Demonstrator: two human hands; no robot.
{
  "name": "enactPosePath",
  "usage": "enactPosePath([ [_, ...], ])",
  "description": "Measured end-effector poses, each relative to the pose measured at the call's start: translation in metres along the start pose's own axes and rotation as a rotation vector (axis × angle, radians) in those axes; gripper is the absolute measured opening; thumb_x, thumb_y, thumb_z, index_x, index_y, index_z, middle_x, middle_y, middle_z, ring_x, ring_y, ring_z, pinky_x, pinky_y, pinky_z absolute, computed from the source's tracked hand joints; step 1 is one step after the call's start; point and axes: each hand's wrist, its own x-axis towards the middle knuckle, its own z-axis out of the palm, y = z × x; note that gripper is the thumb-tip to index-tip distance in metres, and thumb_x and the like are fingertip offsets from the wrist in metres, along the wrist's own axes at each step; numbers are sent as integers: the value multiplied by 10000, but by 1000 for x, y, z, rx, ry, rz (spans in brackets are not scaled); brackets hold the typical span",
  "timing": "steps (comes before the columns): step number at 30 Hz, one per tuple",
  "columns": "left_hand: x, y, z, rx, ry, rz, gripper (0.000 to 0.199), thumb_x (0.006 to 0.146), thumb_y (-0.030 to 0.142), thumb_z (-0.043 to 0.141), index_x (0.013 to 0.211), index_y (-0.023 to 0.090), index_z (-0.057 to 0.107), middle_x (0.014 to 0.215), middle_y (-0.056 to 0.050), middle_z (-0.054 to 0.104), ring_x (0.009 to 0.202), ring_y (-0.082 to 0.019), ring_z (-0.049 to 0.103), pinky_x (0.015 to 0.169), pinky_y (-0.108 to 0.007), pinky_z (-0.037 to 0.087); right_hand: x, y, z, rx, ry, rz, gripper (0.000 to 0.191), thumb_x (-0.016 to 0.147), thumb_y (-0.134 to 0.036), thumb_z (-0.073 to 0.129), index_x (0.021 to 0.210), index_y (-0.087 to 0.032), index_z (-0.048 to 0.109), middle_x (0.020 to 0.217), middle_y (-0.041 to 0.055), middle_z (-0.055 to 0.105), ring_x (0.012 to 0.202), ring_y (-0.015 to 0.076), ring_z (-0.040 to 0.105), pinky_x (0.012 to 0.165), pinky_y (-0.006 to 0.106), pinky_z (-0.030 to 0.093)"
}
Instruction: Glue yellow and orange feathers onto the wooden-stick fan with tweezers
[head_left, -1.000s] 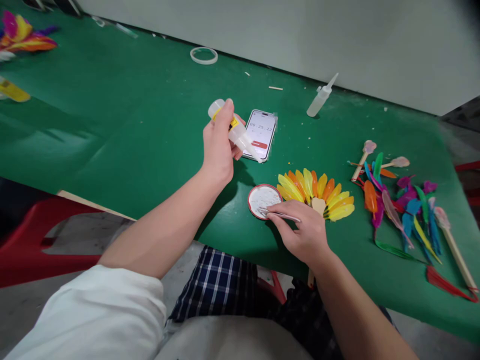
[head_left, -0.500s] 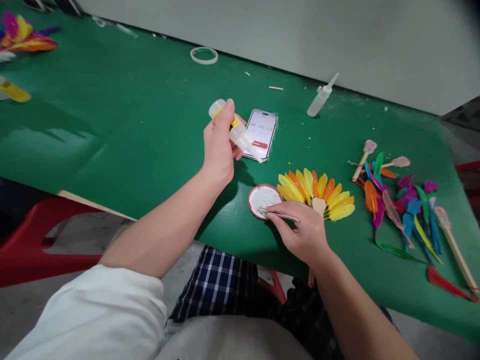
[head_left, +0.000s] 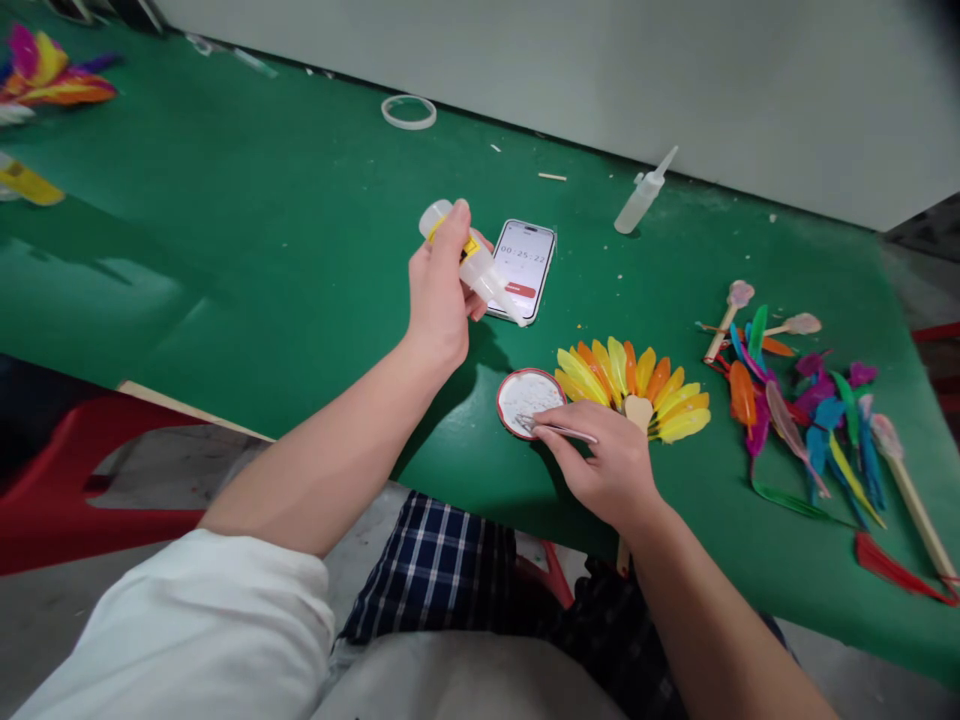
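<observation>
My left hand is wrapped round a glue bottle, translucent with a yellow label. The bottle tilts with its nozzle down to the right, in front of a phone that shows a timer. Lower down, my right hand pinches tweezers, whose tips are at the white surface of a round, red-rimmed lid. Beside that hand, a fan of yellow and orange feathers lies spread on the table, with a pale wooden handle piece at its centre, partly hidden by the hand.
A second translucent bottle stands towards the back of the green table. To the right lie loose coloured feathers, wooden sticks and a red tassel. A white ring lies at the back; a red chair stands left.
</observation>
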Motion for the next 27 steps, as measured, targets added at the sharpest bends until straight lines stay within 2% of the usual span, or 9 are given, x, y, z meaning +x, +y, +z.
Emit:
enactPosePath([
  [6, 2, -1, -1, -40, 4, -21, 379, 818, 476, 476, 553, 206, 486, 407, 35, 315, 324, -51, 235, 327, -264, 121, -1, 0, 0, -5, 11, 20, 137, 808, -149, 566, 826, -223, 680, 774, 20, 731, 720, 170, 682, 700, 316, 548],
  [13, 2, -1, -1, -42, -1, -33, 432, 777, 576, 507, 561, 203, 477, 401, 44, 324, 324, -46, 233, 338, -259, 123, -2, 0, -1, 19, 27, 60, 117, 804, -151, 584, 826, -211, 681, 783, 20, 730, 741, 170, 680, 715, 313, 544],
  [20, 2, -2, -1, -49, -28, -8, 410, 795, 531, 493, 569, 188, 492, 389, 53, 333, 299, -41, 231, 302, -227, 145, -2, 0, -2, 30, 80, 119, 103, 798, -172, 602, 821, -215, 693, 786, 17, 731, 743, 174, 681, 705, 305, 552],
  [23, 1, -3, -1, -83, -104, -37, 418, 802, 534, 476, 587, 176, 508, 382, 57, 335, 286, -36, 217, 296, -212, 148, -2, 0, -2, 56, 110, 174, 93, 789, -175, 617, 817, -215, 696, 790, 13, 733, 744, 172, 683, 712, 304, 556],
  [27, -2, -3, 0, -90, -271, -138, 420, 821, 520, 434, 617, 167, 533, 357, 61, 317, 281, -35, 226, 310, -184, 185, 0, -1, -3, 81, 153, 262, 67, 773, -189, 639, 781, -215, 700, 782, 6, 734, 736, 170, 687, 712, 300, 560],
])
